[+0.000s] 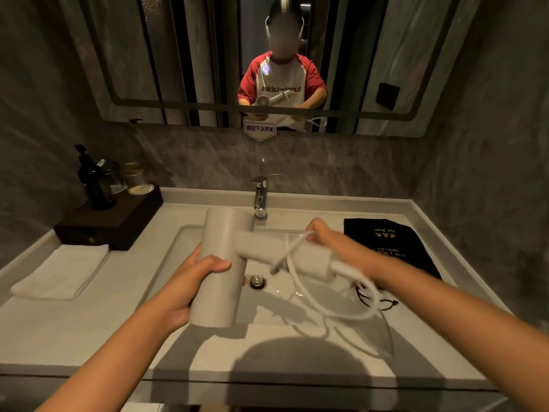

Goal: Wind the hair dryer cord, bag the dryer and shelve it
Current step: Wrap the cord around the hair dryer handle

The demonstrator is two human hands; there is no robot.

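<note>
I hold a white hair dryer (224, 257) over the sink basin (175, 248). My left hand (190, 281) grips its round barrel, with the handle pointing right. My right hand (329, 236) pinches the white cord (368, 307) above the handle, where one or two turns lie around it. The remaining cord hangs in a loose loop under my right forearm. A black drawstring bag (389, 242) with gold lettering lies flat on the counter to the right of the basin, partly hidden by my right arm.
A chrome tap (260, 197) stands behind the basin, with the drain (257, 281) below the dryer. A folded white towel (64, 270) lies on the left counter. Behind it a dark tray (118, 221) carries bottles and glasses. A mirror (178, 55) covers the wall.
</note>
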